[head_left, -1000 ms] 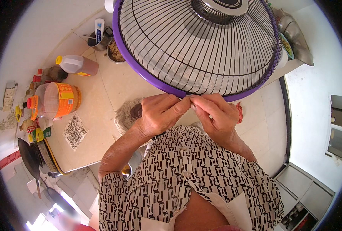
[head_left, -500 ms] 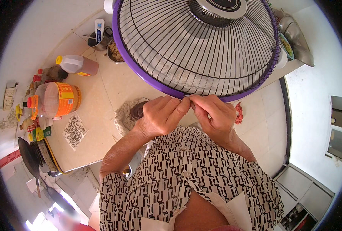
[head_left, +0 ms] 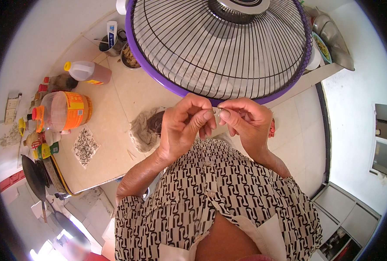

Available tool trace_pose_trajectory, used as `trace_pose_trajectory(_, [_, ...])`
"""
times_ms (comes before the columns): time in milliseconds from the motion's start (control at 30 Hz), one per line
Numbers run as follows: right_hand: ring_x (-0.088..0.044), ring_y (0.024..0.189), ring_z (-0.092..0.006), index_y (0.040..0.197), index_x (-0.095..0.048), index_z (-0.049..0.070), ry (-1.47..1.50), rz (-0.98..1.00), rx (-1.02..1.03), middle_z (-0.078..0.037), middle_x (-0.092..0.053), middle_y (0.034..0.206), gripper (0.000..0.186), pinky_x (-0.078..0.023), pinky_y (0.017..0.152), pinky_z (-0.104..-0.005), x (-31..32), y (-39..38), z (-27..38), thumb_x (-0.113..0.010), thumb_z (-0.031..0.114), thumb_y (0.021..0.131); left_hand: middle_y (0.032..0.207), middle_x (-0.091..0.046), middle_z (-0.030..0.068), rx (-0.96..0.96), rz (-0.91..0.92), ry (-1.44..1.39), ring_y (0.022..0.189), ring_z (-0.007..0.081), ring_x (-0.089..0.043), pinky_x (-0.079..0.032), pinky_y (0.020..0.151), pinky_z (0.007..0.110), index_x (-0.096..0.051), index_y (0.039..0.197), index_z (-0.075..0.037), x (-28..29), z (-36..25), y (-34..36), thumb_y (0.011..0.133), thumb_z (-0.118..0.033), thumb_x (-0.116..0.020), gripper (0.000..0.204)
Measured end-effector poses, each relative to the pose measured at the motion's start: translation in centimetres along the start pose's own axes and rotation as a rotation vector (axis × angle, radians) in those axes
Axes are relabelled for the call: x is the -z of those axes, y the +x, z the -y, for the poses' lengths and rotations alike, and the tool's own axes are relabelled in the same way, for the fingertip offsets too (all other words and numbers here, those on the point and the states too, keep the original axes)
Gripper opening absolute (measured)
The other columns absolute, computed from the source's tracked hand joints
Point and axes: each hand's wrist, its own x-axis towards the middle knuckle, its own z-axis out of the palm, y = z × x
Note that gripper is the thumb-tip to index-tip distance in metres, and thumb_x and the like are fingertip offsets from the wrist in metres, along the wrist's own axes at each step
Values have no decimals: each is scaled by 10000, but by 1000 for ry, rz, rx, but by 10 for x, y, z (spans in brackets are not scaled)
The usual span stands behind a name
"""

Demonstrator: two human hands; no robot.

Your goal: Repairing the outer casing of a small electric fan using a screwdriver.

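Note:
A large fan guard (head_left: pixel 228 65) of black wires with a purple rim (head_left: pixel 158 80) fills the upper middle, just beyond my hands. My left hand (head_left: pixel 182 126) is closed in a pinch, thumb against forefinger, at the rim's near edge. Facing it, my right hand (head_left: pixel 248 124) is pinched the same way, its fingertips a small gap from the left ones. Tiny bits seem to show at both fingertips, too small to name. Beside my left hand lies a crumpled pale plastic bag (head_left: pixel 143 135) with something dark reddish-brown in it.
On the counter (head_left: pixel 111 152) at left stand a big orange-labelled oil jug (head_left: pixel 67 111), a yellow-capped jug (head_left: pixel 87 71) and several bottles. A metal cup (head_left: pixel 111 48) and a food bowl (head_left: pixel 129 56) sit behind. Pot lids (head_left: pixel 330 32) and a dish (head_left: pixel 322 48) are at far right.
My hands have drawn apart at the fingertips and turned, showing more of the thumbs. They were pressed together at the rim. The fan guard sits slightly higher and further left in view.

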Motion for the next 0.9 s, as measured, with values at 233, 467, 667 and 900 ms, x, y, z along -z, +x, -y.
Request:
trace_pose_trajectory(233, [-508, 513, -38, 993, -688, -32, 31, -22, -35, -53, -682, 746, 137, -372, 440, -191, -3, -1, -9, -692, 86, 924, 766, -654, 69, 325, 24, -426, 611, 109, -623, -506, 496, 226, -575, 1049, -21, 4, -5, 4, 1005, -222, -594, 207])
trace_pose_trajectory(467, [-483, 491, -43, 929, -680, -10, 131, -52, -94, -49, -669, 720, 133, -342, 429, -195, -2, 1, -23, -693, 122, 924, 772, -659, 64, 289, 35, -466, 620, 109, -623, -504, 498, 230, -582, 1049, -27, -1, 4, 4, 991, -242, -618, 226])
trace_pose_trajectory(667, [-474, 508, -41, 923, -683, -1, 139, -69, -97, -25, -646, 702, 149, -333, 443, -197, -1, 4, -28, -705, 146, 921, 781, -660, 61, 329, 43, -489, 631, 108, -622, -499, 512, 229, -580, 1035, -29, 3, 10, 4, 989, -210, -624, 192])
trace_pose_trajectory(900, [-498, 553, -38, 925, -691, 0, 162, -17, -113, -17, -645, 710, 161, -335, 455, -191, -3, 4, -24, -716, 159, 919, 793, -657, 66, 245, 22, -342, 640, 105, -620, -493, 532, 224, -562, 1035, -16, -1, 10, 3, 989, -131, -614, 134])
